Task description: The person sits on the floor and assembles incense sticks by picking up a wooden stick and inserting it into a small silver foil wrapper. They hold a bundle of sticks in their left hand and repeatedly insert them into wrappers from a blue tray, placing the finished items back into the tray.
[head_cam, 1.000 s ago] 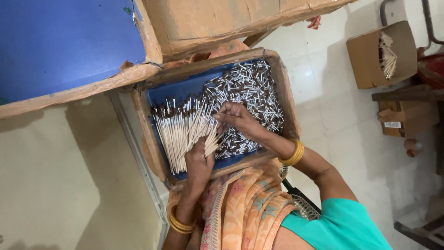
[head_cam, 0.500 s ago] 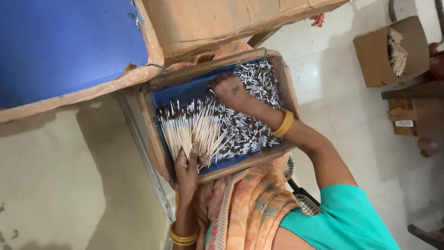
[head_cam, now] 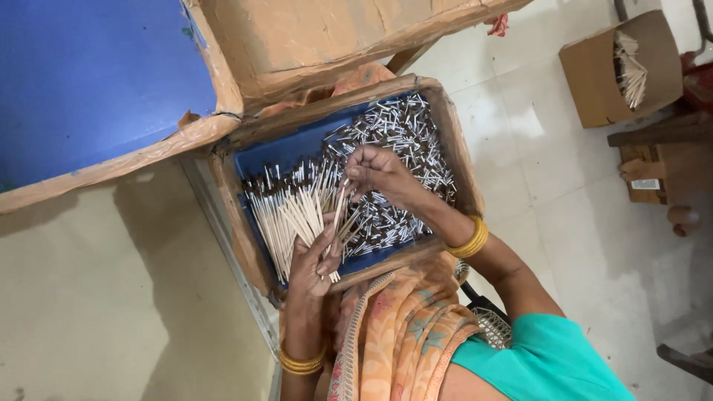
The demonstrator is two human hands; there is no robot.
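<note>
Here the left hand point(head_cam: 316, 260) is closed around a fanned bundle of thin pale sticks point(head_cam: 286, 215), dark tips pointing away, held low over the left half of the tray point(head_cam: 245, 223). The fan likely keeps the sticks parallel and tips aligned, so more can be laid in flat.

The right hand point(head_cam: 375, 172) sits just beside the bundle's upper edge, fingertips pinched on a few sticks at the fan; how many, cannot tell. It is over the loose heap point(head_cam: 401, 148) of short dark-and-white pieces filling the tray's right half.

The tray is a cardboard box with blue lining, resting at the person's lap. A second box point(head_cam: 620, 70) with more sticks stands well apart on the floor point(head_cam: 535, 148).
</note>
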